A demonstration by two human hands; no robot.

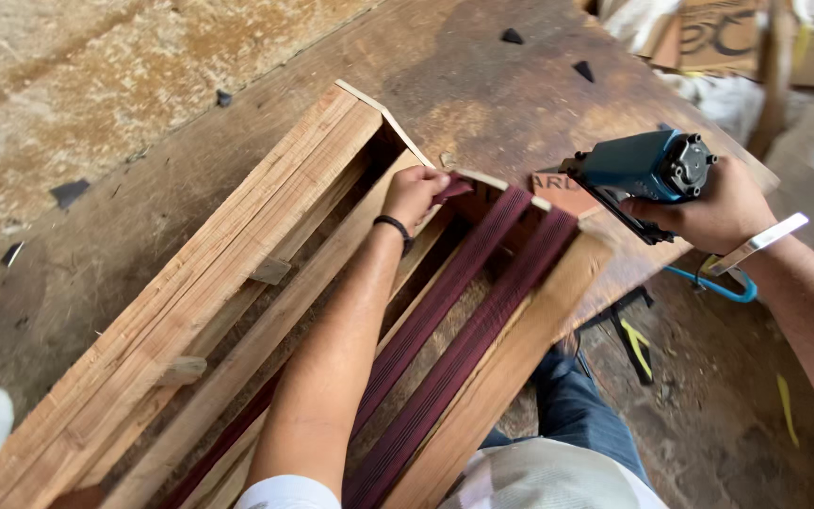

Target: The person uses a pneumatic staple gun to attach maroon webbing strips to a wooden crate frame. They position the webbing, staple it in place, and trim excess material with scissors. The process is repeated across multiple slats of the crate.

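with the left hand (414, 193), pinched the loose end of a dark maroon ribbed webbing strap (468, 269) and pressed it down on the far end rail of a long pale frame of rough wooden slats (237, 254). fingers closed tight on the strap end; wore a thin black band (393, 226) at that wrist. with the right hand (718, 212), gripped firmly a teal-blue pneumatic staple gun with a black nose (647, 168), kept just beside the same far corner of the frame, near the strap end but not touching it. could not tell whether a finger lay on the trigger.

judged as the fixing step: strap pulled along the frame and held at its end, tool raised but not set down. seemed to call for tension kept in the strap and for the gun's nose placed flat on the strap over the rail, apart from the pinching fingers.

saw also a second maroon webbing strap (482, 339) lying parallel along the frame, toward the right side, and a bright blue air hose (718, 287) hanging below the right wrist, beside a flat pale metal strip (765, 240).

rested the frame on a worn, stained brown wooden tabletop (482, 85), dusty, with small black triangular scraps (512, 36). noticed beyond it a pale rough surface (68, 75), torn brown cardboard (718, 33) at the top right, and a dirty floor with yellow strips (638, 344) near blue jeans (577, 410).
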